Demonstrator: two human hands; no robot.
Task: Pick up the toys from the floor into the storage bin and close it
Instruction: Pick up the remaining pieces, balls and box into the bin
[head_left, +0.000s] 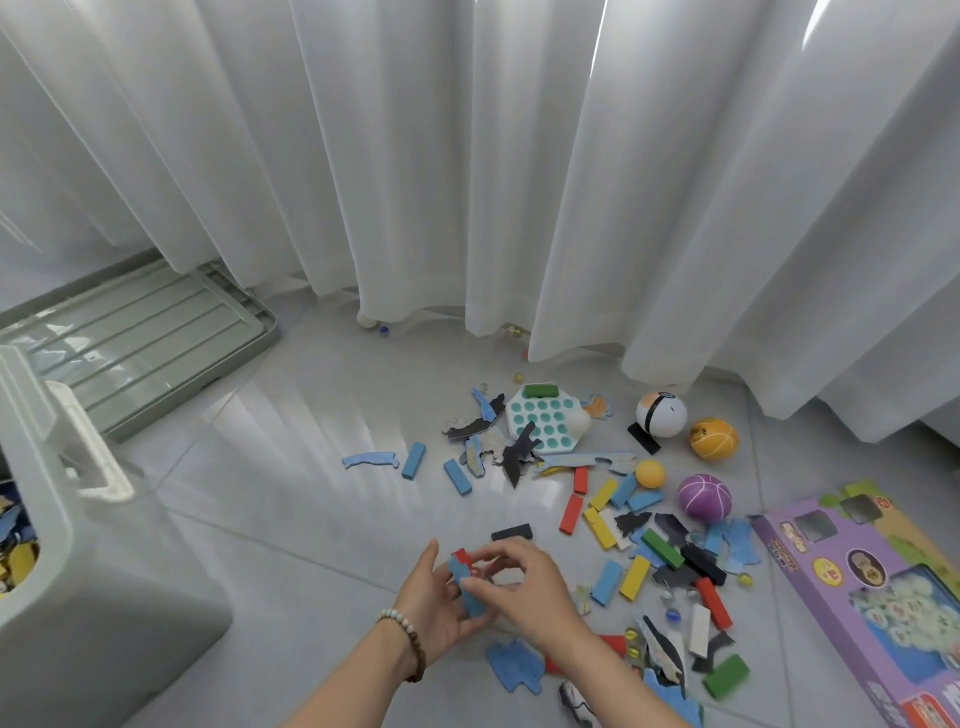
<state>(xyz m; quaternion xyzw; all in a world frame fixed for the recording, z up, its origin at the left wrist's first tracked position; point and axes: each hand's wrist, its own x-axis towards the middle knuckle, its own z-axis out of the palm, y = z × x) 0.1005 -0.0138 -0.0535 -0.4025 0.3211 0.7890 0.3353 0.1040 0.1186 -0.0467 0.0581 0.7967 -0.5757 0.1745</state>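
My left hand (436, 608) holds a blue block (467, 590) and a red block (461, 557) above the floor. My right hand (524, 587) meets it, its fingertips pinching the blue block. Coloured blocks (602, 525), blue and black puzzle pieces (514, 665), marbles and balls lie scattered to the right. A black block (511, 532) lies just beyond my hands. The grey-green storage bin (62, 571) stands open at the left edge with toys inside. Its lid (140, 343) lies flat on the floor by the curtain.
White curtains (467, 156) hang along the back, with marbles (384, 329) under their hem. A purple toy box (862, 582) lies at the right. A purple ball (705, 498), an orange ball (712, 439), a white round toy (661, 414) and a teal-dotted board (545, 418) sit beyond the blocks.
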